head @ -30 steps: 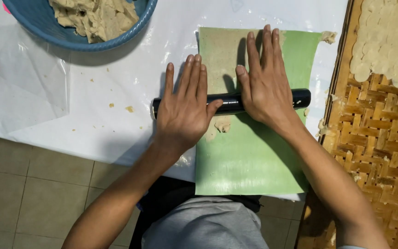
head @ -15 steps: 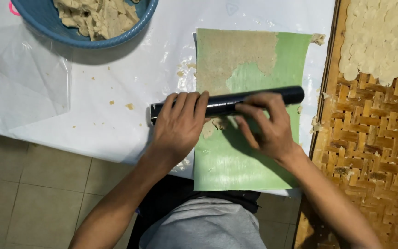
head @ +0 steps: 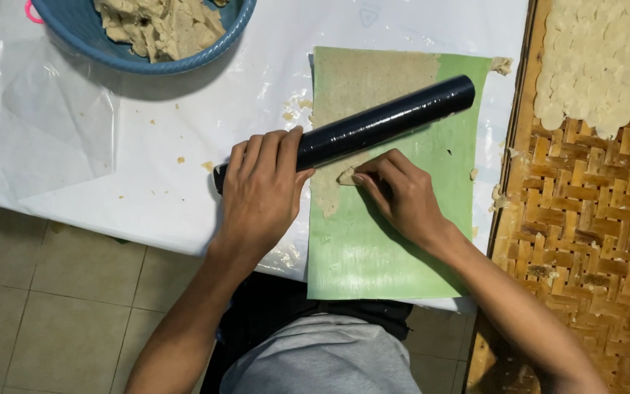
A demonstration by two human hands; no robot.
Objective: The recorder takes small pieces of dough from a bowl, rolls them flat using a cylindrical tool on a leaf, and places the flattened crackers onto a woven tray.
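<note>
On a white plastic-covered bench [head: 147, 190], the left hand [head: 260, 193] grips a tilted black roller [head: 373, 124] at nine o'clock while the right hand [head: 402, 193] pinches a dough scrap [head: 347, 176] at the centre of the green sheet [head: 402, 255]; the thin dough could tear if tugged.

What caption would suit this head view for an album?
Left hand rests on a dark roller while right hand pinches a dough scrap on the green sheet.

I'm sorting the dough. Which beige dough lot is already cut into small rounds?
The pale dough rounds on the woven bamboo tray; the blue bowl holds ragged scraps.
</note>
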